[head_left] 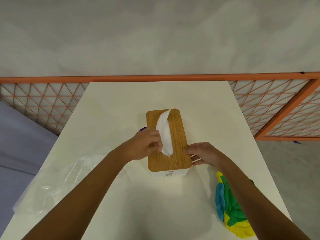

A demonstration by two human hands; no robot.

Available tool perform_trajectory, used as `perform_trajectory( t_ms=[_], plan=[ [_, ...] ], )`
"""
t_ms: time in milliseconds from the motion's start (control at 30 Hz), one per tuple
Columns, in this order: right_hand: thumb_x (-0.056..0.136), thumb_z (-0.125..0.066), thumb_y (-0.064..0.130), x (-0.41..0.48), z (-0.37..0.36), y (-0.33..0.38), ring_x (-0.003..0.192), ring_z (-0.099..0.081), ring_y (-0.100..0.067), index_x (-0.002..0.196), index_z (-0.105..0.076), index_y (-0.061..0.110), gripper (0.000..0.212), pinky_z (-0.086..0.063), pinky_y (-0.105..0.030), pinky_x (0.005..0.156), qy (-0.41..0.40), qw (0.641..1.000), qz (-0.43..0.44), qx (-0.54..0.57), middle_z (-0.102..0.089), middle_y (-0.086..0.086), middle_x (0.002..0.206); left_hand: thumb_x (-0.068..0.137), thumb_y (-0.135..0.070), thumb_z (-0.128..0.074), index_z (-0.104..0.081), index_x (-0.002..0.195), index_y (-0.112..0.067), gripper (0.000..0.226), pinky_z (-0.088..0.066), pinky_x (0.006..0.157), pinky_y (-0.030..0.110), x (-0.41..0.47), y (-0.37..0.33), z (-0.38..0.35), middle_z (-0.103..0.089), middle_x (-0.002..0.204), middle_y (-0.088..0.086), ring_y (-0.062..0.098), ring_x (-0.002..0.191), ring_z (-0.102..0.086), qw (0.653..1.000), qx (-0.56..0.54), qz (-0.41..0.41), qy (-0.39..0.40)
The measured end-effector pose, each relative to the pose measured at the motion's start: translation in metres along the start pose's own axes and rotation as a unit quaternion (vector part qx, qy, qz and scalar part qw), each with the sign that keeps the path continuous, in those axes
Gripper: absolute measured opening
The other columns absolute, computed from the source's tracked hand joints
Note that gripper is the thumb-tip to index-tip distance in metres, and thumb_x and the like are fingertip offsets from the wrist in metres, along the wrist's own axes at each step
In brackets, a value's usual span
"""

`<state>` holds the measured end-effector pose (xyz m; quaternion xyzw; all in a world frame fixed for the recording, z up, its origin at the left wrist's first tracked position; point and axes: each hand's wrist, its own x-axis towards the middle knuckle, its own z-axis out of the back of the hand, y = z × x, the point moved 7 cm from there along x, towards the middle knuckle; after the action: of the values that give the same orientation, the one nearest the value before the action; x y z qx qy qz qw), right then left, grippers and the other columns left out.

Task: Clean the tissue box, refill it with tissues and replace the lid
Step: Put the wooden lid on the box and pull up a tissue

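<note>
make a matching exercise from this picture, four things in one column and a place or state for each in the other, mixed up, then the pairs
1 wooden lid
2 tissue
3 colourful cloth
4 clear plastic wrapper

a at the left edge of the table
b pinched by the left hand
c on top of the white box
d near the table's right edge

Pairs: 1-c, 2-b, 3-d, 4-a

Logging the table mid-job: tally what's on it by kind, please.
Box: 1
Lid: 1
Tissue: 1
Cloth: 1
Plastic wrapper: 1
Purple item, mostly hidden: 1
Total: 6
</note>
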<state>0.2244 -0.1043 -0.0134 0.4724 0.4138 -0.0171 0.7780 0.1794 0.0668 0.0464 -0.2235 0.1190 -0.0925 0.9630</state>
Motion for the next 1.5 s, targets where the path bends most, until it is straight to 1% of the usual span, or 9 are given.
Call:
perform_trajectory(
  t_ms=[167, 333, 433, 667, 833, 1067, 1267, 1433, 1500],
  plan=[
    [0.084, -0.066, 0.02, 0.001, 0.0, 0.0, 0.097, -0.062, -0.025, 0.119, -0.058, 0.005, 0.04, -0.052, -0.037, 0.091, 0.002, 1.0, 0.0, -0.001, -0.065, -0.014, 0.108, 0.094, -0.027, -0.052, -0.064, 0.1, -0.013, 0.02, -0.031, 0.093, 0.024, 0.0, 0.006, -0.001, -0.051, 0.103, -0.008, 0.004, 0.094, -0.039, 0.998, 0.024, 0.053, -0.033],
    [0.085, -0.065, 0.019, 0.001, 0.0, 0.0, 0.093, -0.062, -0.024, 0.118, -0.058, 0.006, 0.037, -0.052, -0.037, 0.09, 0.003, 1.0, 0.004, 0.0, -0.065, -0.011, 0.102, 0.092, -0.029, -0.056, -0.049, 0.081, -0.017, 0.018, -0.038, 0.076, 0.019, 0.003, 0.012, 0.0, -0.043, 0.084, -0.008, 0.009, 0.084, -0.046, 0.978, -0.068, 0.157, -0.118],
    [0.085, -0.064, 0.018, -0.001, -0.001, 0.0, 0.092, -0.063, -0.023, 0.119, -0.057, 0.006, 0.037, -0.052, -0.037, 0.091, -0.002, 1.0, 0.015, 0.004, -0.065, -0.009, 0.1, 0.089, -0.022, -0.061, -0.051, 0.098, -0.017, 0.014, -0.04, 0.078, 0.016, -0.004, 0.014, -0.005, -0.045, 0.104, -0.004, 0.009, 0.089, -0.047, 0.958, -0.128, 0.193, -0.169],
    [0.091, -0.055, 0.014, -0.016, -0.005, -0.001, 0.101, -0.062, -0.026, 0.128, -0.053, 0.005, 0.038, -0.051, -0.038, 0.092, -0.039, 0.997, 0.064, 0.012, -0.064, -0.012, 0.109, 0.094, -0.028, -0.053, -0.036, 0.138, -0.014, 0.049, -0.041, 0.1, 0.028, -0.035, 0.012, -0.019, -0.033, 0.143, 0.005, 0.021, 0.127, -0.042, 0.882, -0.256, 0.298, -0.26],
    [0.091, -0.056, 0.025, -0.033, -0.024, -0.02, 0.11, -0.056, -0.026, 0.138, -0.041, 0.017, 0.049, -0.055, -0.038, 0.081, -0.019, 0.999, 0.037, -0.009, -0.057, -0.011, 0.12, 0.099, -0.027, -0.043, -0.029, 0.145, -0.014, 0.05, -0.036, 0.107, 0.037, -0.05, 0.017, -0.044, -0.039, 0.147, 0.006, 0.026, 0.134, -0.04, 0.867, -0.3, 0.358, -0.176],
    [0.092, -0.054, 0.017, -0.03, -0.026, -0.024, 0.111, -0.058, -0.032, 0.135, -0.046, 0.012, 0.043, -0.049, -0.038, 0.097, -0.055, 0.996, 0.063, 0.022, -0.059, -0.014, 0.115, 0.094, -0.02, -0.053, -0.041, 0.138, -0.011, 0.046, -0.046, 0.098, 0.043, -0.05, 0.025, -0.048, -0.048, 0.139, 0.01, 0.031, 0.127, -0.047, 0.84, -0.375, 0.363, -0.15],
    [0.092, -0.054, 0.009, -0.012, -0.015, -0.004, 0.117, -0.055, -0.034, 0.132, -0.049, 0.011, 0.041, -0.049, -0.031, 0.091, -0.086, 0.993, 0.055, 0.063, -0.057, -0.018, 0.124, 0.092, -0.011, -0.057, -0.043, 0.131, -0.009, 0.042, -0.05, 0.091, 0.042, -0.043, 0.035, -0.05, -0.051, 0.13, 0.012, 0.032, 0.12, -0.052, 0.786, -0.458, 0.379, -0.169],
    [0.087, -0.062, 0.01, 0.02, 0.004, 0.019, 0.099, -0.061, -0.029, 0.122, -0.057, 0.006, 0.036, -0.05, -0.037, 0.094, -0.175, 0.976, 0.06, 0.113, -0.061, -0.011, 0.101, 0.089, -0.01, -0.062, -0.05, 0.119, -0.006, 0.033, -0.056, 0.068, 0.032, -0.03, 0.059, -0.029, -0.058, 0.106, 0.011, 0.022, 0.082, -0.064, 0.756, -0.504, 0.384, -0.165],
    [0.085, -0.066, 0.019, 0.032, 0.009, 0.027, 0.09, -0.064, -0.028, 0.117, -0.058, 0.003, 0.037, -0.05, -0.042, 0.095, -0.232, 0.963, 0.061, 0.12, -0.061, -0.007, 0.088, 0.087, -0.009, -0.063, -0.052, 0.115, -0.006, 0.03, -0.058, 0.07, 0.034, -0.027, 0.078, -0.008, -0.06, 0.101, 0.013, 0.023, 0.079, -0.064, 0.753, -0.495, 0.383, -0.202]
  ],
)
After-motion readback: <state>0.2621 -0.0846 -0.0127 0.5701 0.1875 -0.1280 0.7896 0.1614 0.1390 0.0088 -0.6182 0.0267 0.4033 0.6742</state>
